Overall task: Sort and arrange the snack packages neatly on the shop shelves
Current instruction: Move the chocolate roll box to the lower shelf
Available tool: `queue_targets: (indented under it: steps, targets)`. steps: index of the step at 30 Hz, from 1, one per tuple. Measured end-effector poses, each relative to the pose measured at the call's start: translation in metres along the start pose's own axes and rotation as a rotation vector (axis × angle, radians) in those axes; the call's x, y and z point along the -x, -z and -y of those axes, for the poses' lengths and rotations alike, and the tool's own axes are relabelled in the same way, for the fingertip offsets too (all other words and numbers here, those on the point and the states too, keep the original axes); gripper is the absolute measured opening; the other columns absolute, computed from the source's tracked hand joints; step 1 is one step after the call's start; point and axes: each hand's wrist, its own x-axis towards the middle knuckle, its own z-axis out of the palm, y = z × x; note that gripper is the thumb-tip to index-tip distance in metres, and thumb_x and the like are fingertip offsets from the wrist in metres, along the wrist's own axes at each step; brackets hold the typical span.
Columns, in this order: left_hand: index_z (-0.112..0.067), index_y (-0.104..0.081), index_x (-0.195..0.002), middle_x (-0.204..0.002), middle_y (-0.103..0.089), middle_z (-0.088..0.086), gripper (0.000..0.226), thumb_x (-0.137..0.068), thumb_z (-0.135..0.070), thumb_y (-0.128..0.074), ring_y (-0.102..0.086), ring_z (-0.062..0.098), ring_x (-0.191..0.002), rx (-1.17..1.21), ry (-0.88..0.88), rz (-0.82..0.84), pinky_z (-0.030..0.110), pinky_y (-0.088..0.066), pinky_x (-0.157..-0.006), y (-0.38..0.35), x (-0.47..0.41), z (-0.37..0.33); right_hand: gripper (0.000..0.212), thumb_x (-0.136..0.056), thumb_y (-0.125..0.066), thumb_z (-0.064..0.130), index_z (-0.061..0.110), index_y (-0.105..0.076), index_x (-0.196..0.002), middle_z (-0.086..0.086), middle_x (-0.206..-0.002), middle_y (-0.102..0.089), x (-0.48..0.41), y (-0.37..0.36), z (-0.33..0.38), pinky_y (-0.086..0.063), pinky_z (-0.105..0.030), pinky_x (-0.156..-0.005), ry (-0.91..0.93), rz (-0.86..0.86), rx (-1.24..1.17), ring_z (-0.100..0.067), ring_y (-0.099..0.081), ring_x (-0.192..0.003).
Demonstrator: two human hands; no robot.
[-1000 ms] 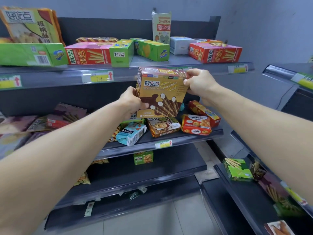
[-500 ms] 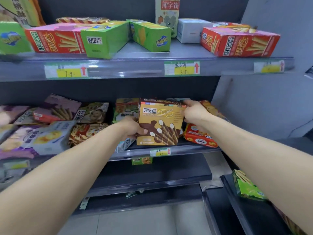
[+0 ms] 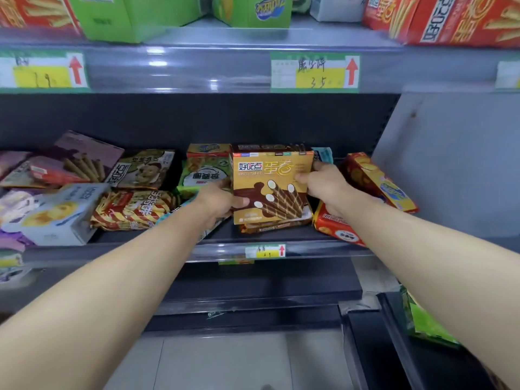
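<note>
A tan and brown egg-roll box (image 3: pixel 271 184) stands upright on the middle shelf (image 3: pixel 230 250), on top of a flat brown package (image 3: pixel 277 225). My left hand (image 3: pixel 218 201) grips its lower left edge, thumb on the front. My right hand (image 3: pixel 323 185) holds its right edge near the top. Around it lie a green packet (image 3: pixel 204 174), a red-and-yellow striped bag (image 3: pixel 132 209), a pale blue box (image 3: pixel 56 215), a red packet (image 3: pixel 337 228) and a red-and-yellow box (image 3: pixel 380 182).
The top shelf (image 3: pixel 253 66) carries green boxes (image 3: pixel 135 15) and red boxes (image 3: pixel 455 18), with price tags (image 3: pixel 315 71) on its front rail. A darker lower shelf (image 3: pixel 267 288) sits beneath. A second rack (image 3: pixel 374 347) at the lower right holds a green packet (image 3: pixel 425 322).
Both hands carried the egg-roll box down from in front of the top shelf and in onto the middle shelf. The camera has come much closer to the shelves.
</note>
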Motion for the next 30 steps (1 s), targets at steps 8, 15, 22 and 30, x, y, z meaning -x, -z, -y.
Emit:
queue_targets:
  steps: [8,15,22,30]
  targets:
    - [-0.015,-0.054,-0.126,-0.118,-0.065,0.004,0.049,-0.081,-0.005,-0.07,-0.062,0.018,-0.099,0.142,-0.15,0.019,0.026,-0.049,-0.081,-0.011,-0.058,-0.02,0.026,-0.093,-0.053,0.013,0.021,-0.055,-0.118,0.003,-0.112,-0.062,-0.05,-0.013,0.01,-0.041,-0.027,-0.083,0.164,-0.187,-0.046,-0.014,-0.056,-0.101]
    - [-0.013,-0.062,-0.119,-0.112,-0.068,0.006,0.037,-0.084,0.0,-0.065,-0.066,0.016,-0.087,0.178,-0.281,-0.028,0.026,-0.052,-0.075,-0.032,-0.114,-0.023,0.026,-0.091,-0.051,0.005,0.024,-0.055,-0.109,0.004,-0.109,-0.065,-0.094,-0.013,-0.006,-0.049,-0.034,-0.092,0.268,-0.207,-0.142,-0.015,-0.059,-0.105]
    - [-0.015,-0.058,-0.126,-0.122,-0.065,0.008,0.043,-0.085,-0.002,-0.064,-0.061,0.026,-0.111,0.13,-0.276,-0.026,0.041,-0.044,-0.103,-0.05,-0.15,-0.012,0.033,-0.091,-0.048,0.001,0.024,-0.054,-0.113,0.014,-0.094,-0.063,-0.124,-0.013,-0.027,-0.042,-0.016,-0.066,0.261,-0.257,-0.162,-0.004,-0.056,-0.089]
    - [-0.021,-0.031,-0.146,-0.144,-0.046,0.004,0.058,-0.094,-0.007,-0.052,-0.046,0.023,-0.129,0.059,-0.256,0.133,0.039,-0.034,-0.111,-0.075,-0.167,-0.017,0.037,-0.093,-0.044,0.005,0.026,-0.052,-0.122,0.009,-0.101,-0.065,-0.139,0.002,-0.036,-0.045,-0.02,-0.061,0.268,-0.358,-0.103,-0.003,-0.059,-0.087]
